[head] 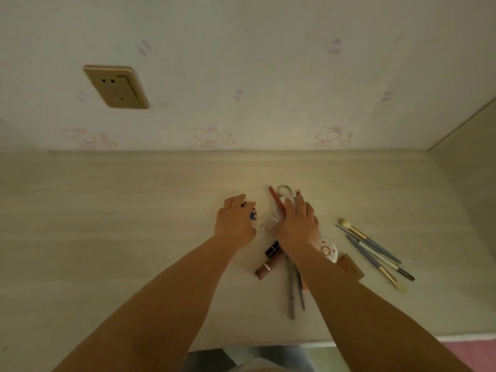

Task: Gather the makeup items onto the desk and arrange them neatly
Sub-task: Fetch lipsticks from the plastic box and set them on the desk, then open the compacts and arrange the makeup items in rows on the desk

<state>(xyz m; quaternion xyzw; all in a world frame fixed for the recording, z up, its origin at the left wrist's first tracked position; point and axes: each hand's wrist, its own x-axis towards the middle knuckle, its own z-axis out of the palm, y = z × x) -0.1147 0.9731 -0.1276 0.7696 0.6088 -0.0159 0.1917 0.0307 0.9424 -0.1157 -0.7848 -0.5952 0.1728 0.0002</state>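
We judge gathering done: makeup items lie heaped under our right hand (296, 224), brushes (375, 253) just beside it. Sorting remains. That hand presses flat, fingers straight; our left hand (236, 221) curls around a small patterned item (253, 216).

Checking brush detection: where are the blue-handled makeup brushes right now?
In the head view, the blue-handled makeup brushes lie in a loose bunch on the desk, right of the right hand and just beyond the small brown case.

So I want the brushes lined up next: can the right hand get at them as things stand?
Probably yes. The brushes lie uncovered on the desk, just right of the right hand, with nothing between them. That hand rests on the pile, so it must leave that first.
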